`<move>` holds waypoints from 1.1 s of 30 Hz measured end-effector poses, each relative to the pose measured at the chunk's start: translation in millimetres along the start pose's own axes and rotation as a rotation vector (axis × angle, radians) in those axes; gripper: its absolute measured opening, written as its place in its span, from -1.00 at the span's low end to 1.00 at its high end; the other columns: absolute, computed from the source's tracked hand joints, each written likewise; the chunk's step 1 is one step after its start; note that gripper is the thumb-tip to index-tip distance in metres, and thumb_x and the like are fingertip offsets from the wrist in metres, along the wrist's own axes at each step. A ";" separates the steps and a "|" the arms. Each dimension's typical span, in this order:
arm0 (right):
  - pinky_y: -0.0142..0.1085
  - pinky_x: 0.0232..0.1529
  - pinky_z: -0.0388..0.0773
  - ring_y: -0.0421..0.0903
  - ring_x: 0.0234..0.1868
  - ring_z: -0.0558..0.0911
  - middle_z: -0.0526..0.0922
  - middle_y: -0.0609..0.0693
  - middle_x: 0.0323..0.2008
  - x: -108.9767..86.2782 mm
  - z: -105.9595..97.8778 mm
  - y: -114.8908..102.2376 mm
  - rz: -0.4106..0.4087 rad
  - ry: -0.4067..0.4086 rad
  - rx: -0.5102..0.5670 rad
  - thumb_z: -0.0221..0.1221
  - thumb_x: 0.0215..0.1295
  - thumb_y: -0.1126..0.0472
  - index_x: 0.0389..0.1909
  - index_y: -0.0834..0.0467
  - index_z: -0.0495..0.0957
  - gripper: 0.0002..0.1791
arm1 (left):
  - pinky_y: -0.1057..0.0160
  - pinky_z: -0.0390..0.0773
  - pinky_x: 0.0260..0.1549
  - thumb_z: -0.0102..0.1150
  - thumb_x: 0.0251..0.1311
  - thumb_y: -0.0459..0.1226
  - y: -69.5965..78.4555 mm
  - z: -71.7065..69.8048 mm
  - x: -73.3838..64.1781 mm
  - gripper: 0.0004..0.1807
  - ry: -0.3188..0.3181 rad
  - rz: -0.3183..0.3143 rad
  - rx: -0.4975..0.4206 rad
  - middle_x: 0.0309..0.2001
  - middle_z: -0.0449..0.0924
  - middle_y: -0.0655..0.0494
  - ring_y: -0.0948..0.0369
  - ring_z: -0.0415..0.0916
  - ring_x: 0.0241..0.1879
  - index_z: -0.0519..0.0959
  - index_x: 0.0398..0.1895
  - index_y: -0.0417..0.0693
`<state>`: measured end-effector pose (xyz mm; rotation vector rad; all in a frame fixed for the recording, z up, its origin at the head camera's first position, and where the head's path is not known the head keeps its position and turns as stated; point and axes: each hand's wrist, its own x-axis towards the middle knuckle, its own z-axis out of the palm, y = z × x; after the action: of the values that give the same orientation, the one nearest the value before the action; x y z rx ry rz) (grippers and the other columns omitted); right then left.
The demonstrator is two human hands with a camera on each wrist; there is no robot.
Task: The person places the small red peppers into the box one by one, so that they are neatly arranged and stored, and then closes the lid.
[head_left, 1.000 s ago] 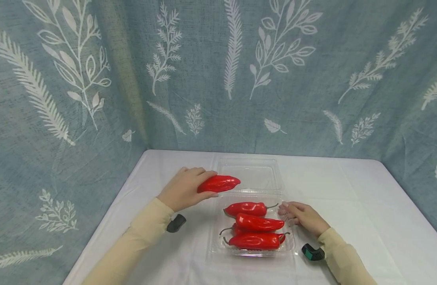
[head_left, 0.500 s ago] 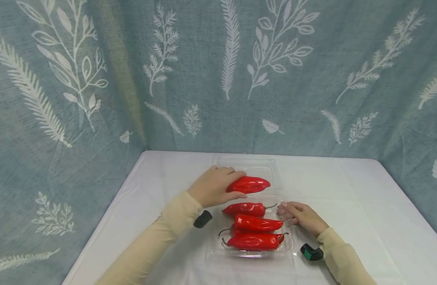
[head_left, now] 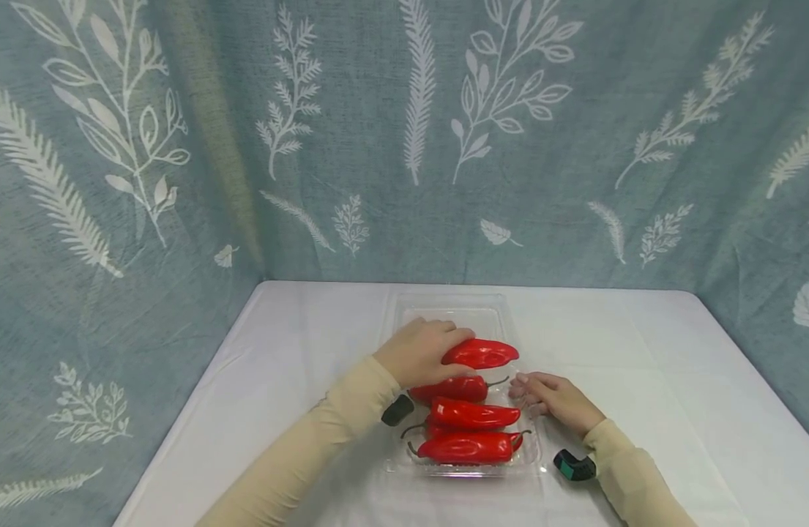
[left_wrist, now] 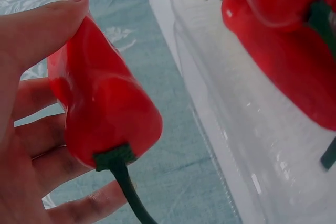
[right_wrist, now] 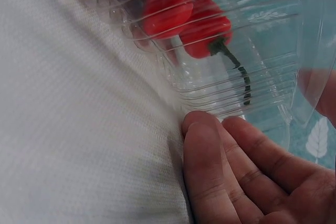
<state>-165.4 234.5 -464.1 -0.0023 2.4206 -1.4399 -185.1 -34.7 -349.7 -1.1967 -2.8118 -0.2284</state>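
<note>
My left hand grips a glossy red pepper above the rear part of the clear plastic container. Thumb and fingers lie on opposite sides of it, and its green stem shows in the left wrist view. Several more red peppers lie crosswise inside the container, some partly stacked. At the container's right side, my right hand holds the rim. Its lower fingers touch the ribbed wall in the right wrist view, while another digit shows beyond the clear rim.
Behind the tray the container's clear lid lies folded back flat. A white cloth covers the table. Blue-green curtains with white leaf prints hang behind and at the sides. A dark wrist device sits under the right wrist.
My left hand has carried its pepper rightward, then slightly nearer, from the left of the lid to over the container's rear part. The right hand has stayed in place at the rim.
</note>
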 end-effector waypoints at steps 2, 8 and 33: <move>-0.34 -0.16 0.54 -0.12 -0.14 0.61 0.68 0.01 -0.07 0.5 -0.1 -0.2 -0.004 -0.002 0.004 0.02 0.33 -0.23 0.09 0.15 0.56 -0.41 | 0.26 0.56 -0.18 0.23 0.12 0.14 1.1 3.3 1.2 -0.40 -0.011 0.004 0.006 -0.17 0.64 0.19 0.25 0.54 -0.27 0.49 0.19 0.12; -0.33 -0.17 0.55 -0.13 -0.16 0.61 0.68 0.04 -0.08 -1.7 -0.3 -1.8 -0.033 -0.012 -0.002 0.00 0.37 -0.18 0.10 0.19 0.55 -0.43 | 0.26 0.53 -0.15 0.21 0.11 0.17 2.9 15.2 4.6 -0.40 -0.074 -0.008 0.001 -0.16 0.64 0.20 0.27 0.55 -0.25 0.50 0.17 0.14; -0.21 -0.09 0.60 -0.12 -0.18 0.64 0.69 0.01 -0.15 1.3 1.3 0.1 0.009 0.027 -0.003 0.02 0.35 -0.21 0.04 0.17 0.58 -0.44 | 0.40 0.44 -0.40 0.25 0.08 0.16 11.4 50.7 8.9 -0.55 -0.149 -0.069 0.050 -0.36 0.51 0.24 0.33 0.38 -0.40 0.62 -0.07 0.14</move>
<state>-166.2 233.2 -465.2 0.0279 2.4413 -1.4410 -183.7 -12.1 -397.3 -1.1535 -2.9697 -0.0749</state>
